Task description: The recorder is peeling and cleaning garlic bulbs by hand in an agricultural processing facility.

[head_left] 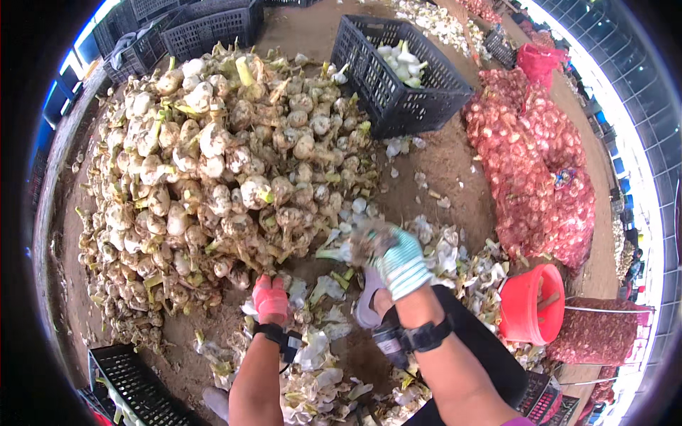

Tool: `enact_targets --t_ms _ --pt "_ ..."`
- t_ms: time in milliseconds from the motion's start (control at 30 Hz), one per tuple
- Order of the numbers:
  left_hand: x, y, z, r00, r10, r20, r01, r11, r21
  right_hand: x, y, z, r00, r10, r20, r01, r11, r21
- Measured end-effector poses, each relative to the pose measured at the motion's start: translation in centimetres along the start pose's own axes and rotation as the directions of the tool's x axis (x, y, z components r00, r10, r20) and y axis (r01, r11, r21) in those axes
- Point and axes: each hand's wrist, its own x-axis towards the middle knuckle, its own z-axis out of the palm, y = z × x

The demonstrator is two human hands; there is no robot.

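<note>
My left hand (271, 298), in a pink glove, is at the lower edge of a big heap of soil-covered garlic bulbs (213, 153). Its fingers are drawn together at the lowest bulbs, and whatever they hold is hidden. To the right, my right hand (399, 264) wears a teal-and-white striped glove. Motion smears its soil-brown fingers, so their grip does not show. Pale garlic skins (339, 250) lie beside it. More peeled skins (316, 355) cover the ground between and below my forearms.
A black crate (398, 106) with cleaned white garlic stands beyond my right hand. Red net sacks of garlic (529, 163) lie at the right, above a red bucket (533, 304). Other black crates stand at the far left (213, 32) and near left (138, 387). My shoe (368, 298) is close by.
</note>
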Motion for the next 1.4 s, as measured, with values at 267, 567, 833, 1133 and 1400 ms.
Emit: enact_targets --t_ms 267,567,833,1133,1400 --pt "-11.5 7.0 -8.1 0.815 0.067 0.575 0.353 0.730 -0.585 -10.1 10.5 -0.6 0.986 0.159 -0.041 -0.164 0.942 -0.293" --pt "-23.4 10.1 -15.5 0.860 0.125 0.495 0.072 0.930 -0.360 -20.5 9.0 3.5 0.945 0.022 0.328 0.292 0.399 -0.869" --pt "-27.2 9.1 -20.6 0.813 0.172 0.556 0.170 0.844 -0.510 -27.2 6.5 5.8 0.908 0.063 0.415 0.341 0.467 -0.816" --pt "-28.3 7.7 -21.0 0.726 0.275 0.630 0.420 0.548 -0.723 -29.6 6.2 6.5 0.914 0.026 0.406 0.294 0.648 -0.702" --pt "-29.0 6.2 -19.2 0.764 0.195 0.614 0.607 0.105 -0.788 -30.7 8.0 8.0 0.960 -0.100 0.263 0.250 0.733 -0.632"
